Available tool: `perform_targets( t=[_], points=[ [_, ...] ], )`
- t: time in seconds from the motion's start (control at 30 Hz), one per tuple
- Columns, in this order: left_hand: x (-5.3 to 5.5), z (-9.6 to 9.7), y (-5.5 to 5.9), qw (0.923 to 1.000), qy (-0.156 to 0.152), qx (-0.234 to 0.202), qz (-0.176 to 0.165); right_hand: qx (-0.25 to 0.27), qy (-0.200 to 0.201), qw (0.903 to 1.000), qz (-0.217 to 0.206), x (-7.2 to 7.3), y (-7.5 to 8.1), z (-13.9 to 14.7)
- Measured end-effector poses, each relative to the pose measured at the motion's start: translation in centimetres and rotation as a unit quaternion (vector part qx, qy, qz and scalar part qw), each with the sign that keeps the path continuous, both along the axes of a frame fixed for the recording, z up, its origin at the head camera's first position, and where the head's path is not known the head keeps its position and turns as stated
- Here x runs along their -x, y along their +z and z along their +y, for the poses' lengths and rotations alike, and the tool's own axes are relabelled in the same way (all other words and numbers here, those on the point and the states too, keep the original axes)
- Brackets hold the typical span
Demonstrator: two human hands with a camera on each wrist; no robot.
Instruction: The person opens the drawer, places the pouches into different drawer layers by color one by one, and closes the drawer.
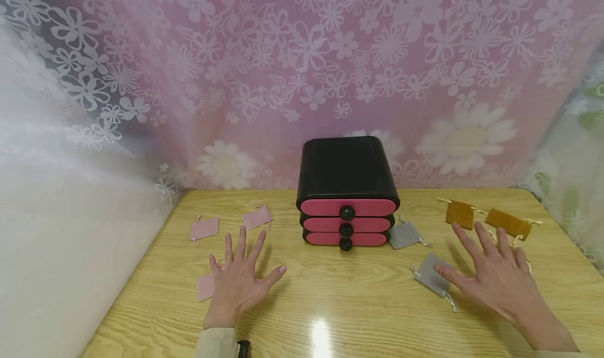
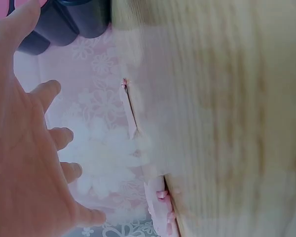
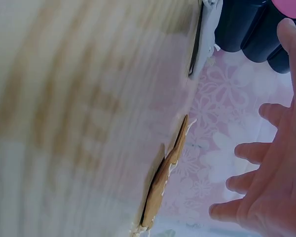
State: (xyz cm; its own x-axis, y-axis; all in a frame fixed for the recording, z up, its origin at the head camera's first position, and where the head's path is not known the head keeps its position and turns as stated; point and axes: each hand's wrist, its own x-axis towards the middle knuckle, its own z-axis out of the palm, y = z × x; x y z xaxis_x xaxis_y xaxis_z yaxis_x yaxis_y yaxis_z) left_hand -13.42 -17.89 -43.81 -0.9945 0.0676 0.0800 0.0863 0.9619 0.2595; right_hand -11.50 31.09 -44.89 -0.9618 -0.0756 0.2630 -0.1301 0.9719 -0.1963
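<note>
My left hand point(image 1: 241, 280) is held over the left part of the table with its fingers spread and nothing in it. It partly covers one pink drawstring pouch point(image 1: 205, 288); two more, a pink pouch point(image 1: 205, 228) and another pink pouch point(image 1: 257, 218), lie beyond. Over the right side, my right hand point(image 1: 497, 282) is also spread, holding nothing. Its thumb overlaps a grey drawstring pouch point(image 1: 430, 275) in the head view. A second grey pouch point(image 1: 405, 235) lies beside the drawer box. Past the right fingertips are brown pouches, one brown pouch point(image 1: 460, 214) left of another brown pouch point(image 1: 509, 224).
A black box with three pink drawers point(image 1: 348, 169) stands at the back middle, its drawers closed, each with a round black knob point(image 1: 346, 213). The wood-grain table point(image 1: 302, 295) meets a pink flowered curtain point(image 1: 283, 85) behind and pale cloth point(image 1: 71, 216) at the left.
</note>
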Motion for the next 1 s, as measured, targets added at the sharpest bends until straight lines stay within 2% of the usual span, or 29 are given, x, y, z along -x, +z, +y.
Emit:
perform_targets(
  t=[0.17, 0.27, 0.43, 0.63, 0.83, 1.0],
  points=[
    [0.3, -0.2, -0.1, 0.9999, -0.001, -0.008, -0.014, 0.015, 0.011, 0.9996, -0.020, 0.2, 0.3, -0.6],
    [0.6, -0.2, -0.1, 0.9997, -0.005, -0.023, -0.011, 0.038, 0.020, 0.9987, -0.025, 0.4, 0.5, -1.0],
    [1.1, -0.2, 0.0, 0.9956, -0.028, -0.088, 0.013, 0.072, 0.040, 0.9966, 0.003, 0.8, 0.9, -1.9],
    [1.6, 0.3, 0.2, 0.9820, -0.060, -0.174, 0.044, 0.104, 0.062, 0.9891, 0.084, 1.0, 1.6, -3.5],
    [2.3, 1.2, 0.7, 0.9643, -0.078, -0.243, 0.070, 0.115, 0.099, 0.9718, 0.180, 1.5, 1.5, -4.6],
    [2.9, 1.9, 1.1, 0.9497, -0.091, -0.292, 0.065, 0.117, 0.133, 0.9564, 0.233, 2.1, 1.4, -5.3]
  ],
)
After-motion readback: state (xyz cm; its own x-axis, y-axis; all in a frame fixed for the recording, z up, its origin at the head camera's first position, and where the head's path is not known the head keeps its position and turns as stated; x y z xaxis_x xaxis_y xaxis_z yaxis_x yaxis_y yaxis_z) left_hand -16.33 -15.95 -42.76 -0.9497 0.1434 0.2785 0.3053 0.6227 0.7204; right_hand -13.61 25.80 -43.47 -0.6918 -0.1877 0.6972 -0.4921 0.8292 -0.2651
